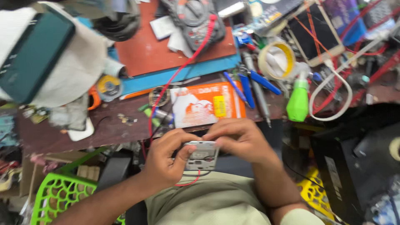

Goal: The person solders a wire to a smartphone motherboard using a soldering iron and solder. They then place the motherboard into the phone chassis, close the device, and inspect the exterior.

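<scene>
Both my hands hold a small silver phone body (pixel 201 156) with its back open, close to my lap at the front edge of a cluttered workbench (pixel 108 129). My left hand (pixel 166 156) grips its left side, thumb on the open back. My right hand (pixel 241 139) covers its top right corner, fingers curled over it. A red wire (pixel 183 68) runs from the bench down under the phone.
Just beyond my hands lies an orange and white packet (pixel 206 104). Blue-handled pliers (pixel 254 81), a tape roll (pixel 276 60), a green squeeze bottle (pixel 298 100), a multimeter (pixel 196 21) on an orange mat, and a dark green box (pixel 33 54) crowd the bench. A green basket (pixel 58 193) stands lower left.
</scene>
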Motion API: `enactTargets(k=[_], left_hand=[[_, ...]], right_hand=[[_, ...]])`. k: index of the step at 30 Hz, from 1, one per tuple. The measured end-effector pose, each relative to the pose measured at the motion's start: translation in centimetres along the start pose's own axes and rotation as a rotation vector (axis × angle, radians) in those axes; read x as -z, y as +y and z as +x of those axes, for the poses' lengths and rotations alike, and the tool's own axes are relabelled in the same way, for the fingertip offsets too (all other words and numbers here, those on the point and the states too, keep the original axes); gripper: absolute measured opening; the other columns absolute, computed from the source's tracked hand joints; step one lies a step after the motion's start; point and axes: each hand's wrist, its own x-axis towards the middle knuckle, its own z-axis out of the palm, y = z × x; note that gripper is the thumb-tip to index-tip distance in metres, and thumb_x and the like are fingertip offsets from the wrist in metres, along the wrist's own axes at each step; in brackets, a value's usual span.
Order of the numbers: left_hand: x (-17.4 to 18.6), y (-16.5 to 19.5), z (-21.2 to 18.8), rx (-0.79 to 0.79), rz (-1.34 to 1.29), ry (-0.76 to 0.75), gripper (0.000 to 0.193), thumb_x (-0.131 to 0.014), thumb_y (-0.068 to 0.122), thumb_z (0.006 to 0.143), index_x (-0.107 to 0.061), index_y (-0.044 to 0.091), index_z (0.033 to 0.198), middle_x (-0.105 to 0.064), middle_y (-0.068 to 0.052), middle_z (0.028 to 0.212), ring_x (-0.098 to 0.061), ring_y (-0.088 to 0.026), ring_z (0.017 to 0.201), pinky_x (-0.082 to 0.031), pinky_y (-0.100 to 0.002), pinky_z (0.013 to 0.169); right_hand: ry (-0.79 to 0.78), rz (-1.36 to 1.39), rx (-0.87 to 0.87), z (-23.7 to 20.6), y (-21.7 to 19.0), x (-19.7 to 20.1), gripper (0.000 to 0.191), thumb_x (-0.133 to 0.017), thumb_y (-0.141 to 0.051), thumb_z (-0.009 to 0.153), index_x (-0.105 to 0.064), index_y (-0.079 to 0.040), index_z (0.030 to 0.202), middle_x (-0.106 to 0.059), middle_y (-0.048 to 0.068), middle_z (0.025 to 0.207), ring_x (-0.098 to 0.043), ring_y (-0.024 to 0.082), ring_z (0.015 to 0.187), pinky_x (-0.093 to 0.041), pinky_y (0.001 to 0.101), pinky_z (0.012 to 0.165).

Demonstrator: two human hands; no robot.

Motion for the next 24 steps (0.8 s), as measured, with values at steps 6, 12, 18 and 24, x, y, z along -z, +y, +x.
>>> enactTargets(k=[6, 12, 18, 24], left_hand=[[-0.4, 0.2, 0.0, 0.045, 0.09, 0.031, 0.015, -0.074, 0.014, 0.091, -0.073, 0.002, 0.099, -0.065, -0.009, 0.076, -0.062, -0.018, 0.059, -0.047, -0.03, 0.054], [-0.6, 0.2, 0.6, 0.077, 0.007, -0.026, 0.014, -0.08, 0.014, 0.086, -0.073, 0.003, 0.091, -0.071, -0.007, 0.08, -0.068, -0.016, 0.064, -0.052, -0.029, 0.058], [0.0, 0.4, 0.9, 0.084, 0.024, 0.012, 0.016, -0.08, 0.014, 0.084, -0.073, 0.002, 0.093, -0.072, -0.007, 0.083, -0.069, -0.017, 0.069, -0.053, -0.03, 0.062], [0.3, -6.1, -3.3, 0.061, 0.061, -0.065, 0.014, -0.071, 0.014, 0.086, -0.067, 0.004, 0.094, -0.069, -0.01, 0.088, -0.071, -0.024, 0.08, -0.055, -0.034, 0.072]], right_hand=[[0.108, -0.3, 0.17, 0.1, 0.2, -1.9, 0.015, -0.083, -0.006, 0.083, -0.08, -0.002, 0.097, -0.074, 0.007, 0.08, -0.069, 0.013, 0.071, -0.052, 0.0267, 0.064], [0.131, -0.372, 0.277, 0.0, -0.7, -1.8, 0.014, -0.084, -0.006, 0.082, -0.079, -0.003, 0.095, -0.072, 0.007, 0.076, -0.069, 0.013, 0.065, -0.05, 0.0259, 0.058], [0.123, -0.347, 0.288, 0.4, -0.3, -2.3, 0.017, -0.085, -0.008, 0.084, -0.079, -0.003, 0.098, -0.073, 0.007, 0.08, -0.071, 0.014, 0.068, -0.053, 0.0264, 0.06], [0.076, -0.41, 0.362, 0.4, 0.4, -2.8, 0.021, -0.085, -0.017, 0.09, -0.077, -0.009, 0.108, -0.073, 0.006, 0.092, -0.072, 0.018, 0.081, -0.056, 0.0289, 0.072]])
